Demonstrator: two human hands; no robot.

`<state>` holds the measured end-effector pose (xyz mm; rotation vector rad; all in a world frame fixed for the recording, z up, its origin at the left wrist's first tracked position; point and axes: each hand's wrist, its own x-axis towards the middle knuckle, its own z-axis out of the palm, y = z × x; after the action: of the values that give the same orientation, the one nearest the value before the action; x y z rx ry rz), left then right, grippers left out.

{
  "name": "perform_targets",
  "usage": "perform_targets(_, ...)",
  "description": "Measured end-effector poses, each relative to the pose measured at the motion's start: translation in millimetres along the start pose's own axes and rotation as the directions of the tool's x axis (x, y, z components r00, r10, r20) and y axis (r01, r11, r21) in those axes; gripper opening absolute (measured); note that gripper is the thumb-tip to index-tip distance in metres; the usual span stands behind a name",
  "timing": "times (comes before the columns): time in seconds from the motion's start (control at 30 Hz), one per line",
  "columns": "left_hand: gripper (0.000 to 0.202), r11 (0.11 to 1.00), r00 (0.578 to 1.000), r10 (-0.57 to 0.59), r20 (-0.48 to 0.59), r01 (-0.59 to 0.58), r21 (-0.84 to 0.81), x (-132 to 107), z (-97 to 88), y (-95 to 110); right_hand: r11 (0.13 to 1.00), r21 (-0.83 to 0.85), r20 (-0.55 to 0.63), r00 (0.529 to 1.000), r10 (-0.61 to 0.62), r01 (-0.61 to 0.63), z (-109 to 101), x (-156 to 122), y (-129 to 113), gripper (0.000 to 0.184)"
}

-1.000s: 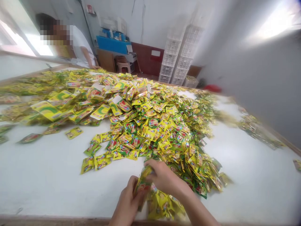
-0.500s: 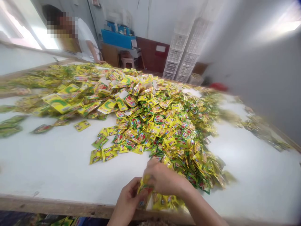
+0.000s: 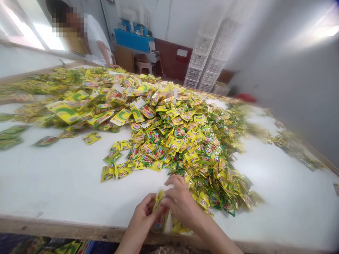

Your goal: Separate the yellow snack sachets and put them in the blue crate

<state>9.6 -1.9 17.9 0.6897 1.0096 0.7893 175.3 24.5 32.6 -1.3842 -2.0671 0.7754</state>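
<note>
My left hand (image 3: pixel 141 220) grips a small stack of yellow-green sachets (image 3: pixel 160 215) near the table's front edge. My right hand (image 3: pixel 181 203) is closed over the top of the same stack, its fingers reaching toward the near rim of a big heap of sachets (image 3: pixel 185 141). More yellow sachets (image 3: pixel 178 227) lie under my right wrist. Larger yellow flat cartons (image 3: pixel 63 111) lie in the heap's far left part.
The white table (image 3: pixel 60 183) has a wooden front edge (image 3: pixel 53 227). A person in a white shirt (image 3: pixel 94 38) stands at the far left end. White crates (image 3: pixel 203 60) are stacked by the back wall. Loose sachets (image 3: pixel 293 148) lie along the right side.
Both hands stayed together on the stack and drew slightly toward the table's front edge. The view tilted down, so the wooden edge now shows.
</note>
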Motion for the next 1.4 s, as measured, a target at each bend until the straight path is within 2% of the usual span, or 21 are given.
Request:
perform_targets(0.07,0.033,1.0,1.0,-0.01,0.011,0.01,0.0,0,-0.5,-1,0.999,0.021,0.011,1.0,0.026,-0.026,-3,2,2,0.008)
perform_targets(0.17,0.031,1.0,1.0,-0.008,0.015,0.008,-0.003,0,-1.4,-3,0.997,0.047,0.022,0.998,0.062,-0.063,-5,4,2,0.011)
perform_targets(0.37,0.019,0.999,0.999,0.038,0.003,-0.038,0.026,3,-6.3,-8,1.0,-0.003,0.168,0.986,-0.019,0.019,8,-4,-7,0.002)
perform_targets(0.43,0.015,0.998,0.999,0.037,-0.014,-0.036,0.054,5,-8.5,-11,0.999,0.038,0.132,0.991,-0.012,0.007,10,-8,-6,0.003)
perform_targets(0.5,0.015,0.998,1.0,0.022,-0.013,-0.021,0.061,5,-9.9,-12,0.979,0.177,0.016,0.995,0.101,-0.102,9,-11,-3,0.007)
perform_targets(0.53,0.019,0.999,1.0,0.013,-0.017,-0.012,0.049,4,-10.3,-13,0.938,0.283,-0.039,0.975,0.218,-0.199,9,-13,-2,0.01)
perform_targets(0.57,0.025,1.0,1.0,-0.001,-0.028,0.002,0.027,2,-10.6,-12,0.864,0.399,-0.053,0.933,0.356,-0.307,9,-16,0,0.014)
perform_targets(0.63,0.033,0.999,0.998,-0.04,-0.05,0.039,-0.031,-1,-11.5,-9,0.643,0.588,0.07,0.823,0.563,-0.49,14,-21,3,0.023)
perform_targets(0.7,0.036,0.993,0.995,-0.095,-0.041,0.092,-0.075,-3,-14.1,-3,0.452,0.668,0.265,0.756,0.598,-0.591,21,-24,2,0.029)
perform_targets(0.73,0.036,0.99,0.993,-0.118,-0.018,0.117,-0.074,-2,-16.4,1,0.404,0.679,0.329,0.745,0.58,-0.613,24,-25,1,0.029)
perform_targets(0.77,0.036,0.99,0.991,-0.132,0.005,0.132,-0.058,-1,-19.4,5,0.392,0.685,0.347,0.748,0.565,-0.614,27,-24,-1,0.03)
perform_targets(0.83,0.037,0.991,0.991,-0.135,0.004,0.134,0.015,2,-27.4,12,0.45,0.698,0.286,0.793,0.538,-0.557,29,-20,-5,0.033)
perform_targets(0.9,0.034,0.987,0.994,-0.093,-0.057,0.1,0.127,6,-36.9,14,0.543,0.698,0.191,0.853,0.486,-0.466,27,-15,-8,0.035)
perform_targets(0.97,0.031,0.969,0.994,-0.026,-0.106,0.052,0.243,8,-46.0,10,0.601,0.69,0.134,0.887,0.443,-0.404,26,-11,-10,0.033)
perform_targets(1.03,0.03,0.946,0.993,0.046,-0.108,-0.009,0.324,9,-51.9,2,0.595,0.693,0.127,0.881,0.455,-0.407,27,-9,-10,0.029)
perform_targets(1.17,0.033,0.921,0.981,0.153,-0.121,-0.097,0.377,12,-50.2,-12,0.536,0.719,0.095,0.826,0.556,-0.443,38,-12,-5,0.025)
perform_targets(1.23,0.029,0.886,0.972,0.225,-0.072,-0.173,0.43,14,-45.7,-12,0.567,0.702,0.065,0.832,0.551,-0.431,41,-15,-3,0.023)
perform_targets(1.3,0.021,0.821,0.949,0.313,0.028,-0.285,0.495,16,-43.1,-10,0.647,0.66,0.031,0.874,0.485,-0.383,39,-18,-1,0.021)
perform_targets(1.4,0.018,0.707,0.897,0.416,0.151,-0.423,0.566,15,-46.5,-7,0.801,0.546,-0.067,0.94,0.333,-0.245,29,-23,-2,0.015)
